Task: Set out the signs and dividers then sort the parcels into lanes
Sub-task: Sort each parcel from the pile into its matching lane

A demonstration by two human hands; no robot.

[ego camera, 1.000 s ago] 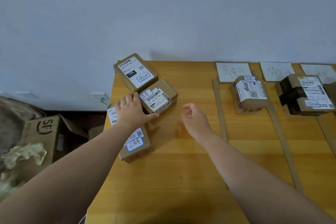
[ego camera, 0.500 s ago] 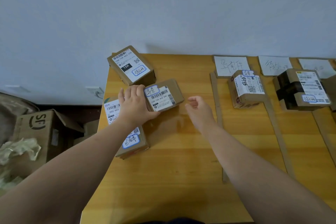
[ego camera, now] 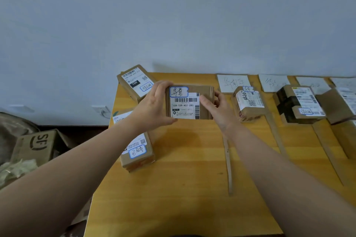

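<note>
I hold a small brown parcel [ego camera: 205, 95] with a barcode label and a blue-edged handwritten sticker, lifted above the wooden table [ego camera: 183, 169]. My left hand [ego camera: 154, 107] grips its left side and my right hand [ego camera: 218, 110] grips its right side. Two more unsorted parcels lie at the table's left: one at the far corner [ego camera: 134, 82], one under my left forearm [ego camera: 137, 153]. Paper signs [ego camera: 232, 82] line the far edge. Cardboard divider strips [ego camera: 229, 165] mark lanes. Parcels sit in the first lane [ego camera: 249, 103] and the second lane [ego camera: 300, 105].
More parcels [ego camera: 341, 102] fill the lanes at the far right, cut off by the frame. Left of the table, on the floor, stand an SF cardboard box [ego camera: 36, 145] and crumpled packing. A grey wall runs behind the table.
My left hand picked the small parcel up off the table, and my right hand closed on its other side. The parcel now faces me, raised above the surface.
</note>
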